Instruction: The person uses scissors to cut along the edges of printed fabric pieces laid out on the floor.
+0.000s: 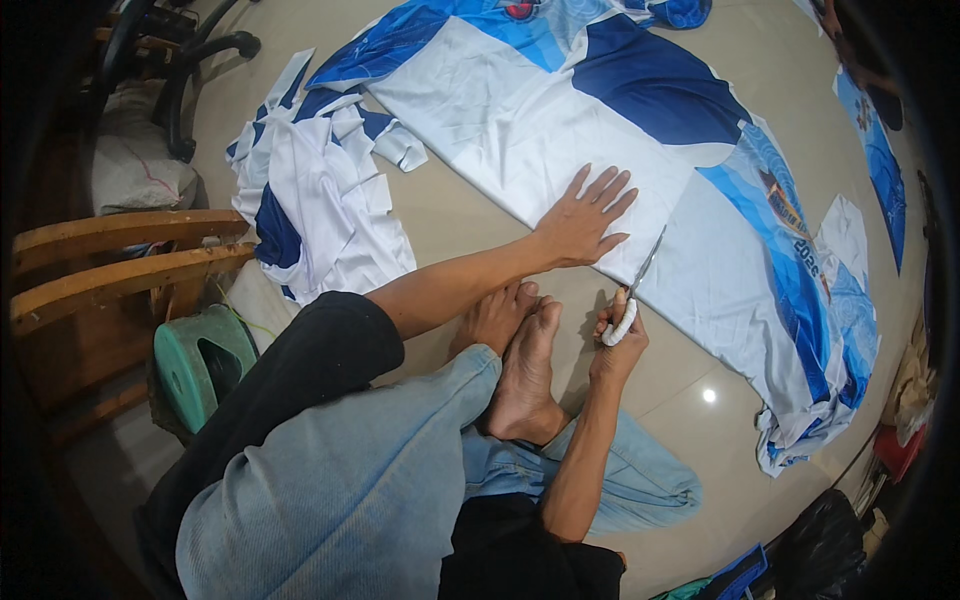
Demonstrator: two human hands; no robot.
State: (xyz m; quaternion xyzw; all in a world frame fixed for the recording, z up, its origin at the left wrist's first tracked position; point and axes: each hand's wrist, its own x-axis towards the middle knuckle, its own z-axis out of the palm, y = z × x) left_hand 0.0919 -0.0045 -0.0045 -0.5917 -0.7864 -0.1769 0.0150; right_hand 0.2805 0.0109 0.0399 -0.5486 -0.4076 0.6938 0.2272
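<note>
A wide piece of white fabric (480, 120) with navy and printed blue sections is spread on the floor before my bare feet. My left hand (585, 220) lies on the white cloth with its fingers spread. Low at the cloth's near edge, my right hand (617, 342) grips metal scissors (648, 262) by a white-wrapped handle, the blades along the white fabric to the right of my left hand. A crumpled pile of white and navy pieces (338, 190) sits to the left of my left forearm.
Wooden slats (120, 240), a green plastic stool (190, 370), a white sack (140, 170) and a black chair base (205, 55) stand at left. A blue printed strip (873, 160) lies at far right, with a dark plastic bag (820, 540) at lower right on the tiled floor (680, 420).
</note>
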